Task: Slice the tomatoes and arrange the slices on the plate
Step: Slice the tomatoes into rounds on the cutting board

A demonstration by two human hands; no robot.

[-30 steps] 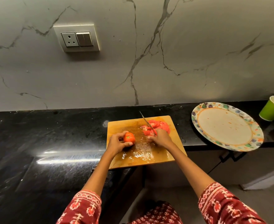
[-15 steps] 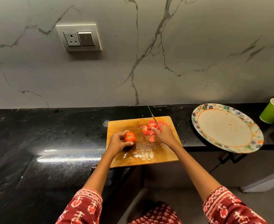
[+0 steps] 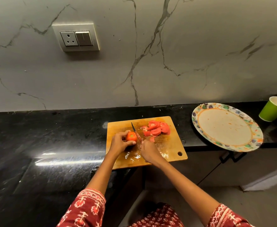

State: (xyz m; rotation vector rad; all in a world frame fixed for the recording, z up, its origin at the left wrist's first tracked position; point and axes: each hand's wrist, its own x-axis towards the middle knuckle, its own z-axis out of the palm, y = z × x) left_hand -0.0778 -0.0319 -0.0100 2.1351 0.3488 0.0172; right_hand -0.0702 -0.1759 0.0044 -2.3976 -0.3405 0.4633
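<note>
Steadying a small, round red tomato (image 3: 131,136) on the wet wooden cutting board (image 3: 172,145), the left hand (image 3: 119,143) curls its fingers around the soft, slippery fruit. The right hand (image 3: 148,150) clamps a slim steel knife (image 3: 136,131) beside it. Cut tomato slices (image 3: 157,129) wait near the patterned plate (image 3: 255,141) on the black desk (image 3: 52,136).

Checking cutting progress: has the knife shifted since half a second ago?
Yes. The metal-bladed knife moved left across the wooden cutting board, from the slice pile to beside the whole red tomato.
</note>
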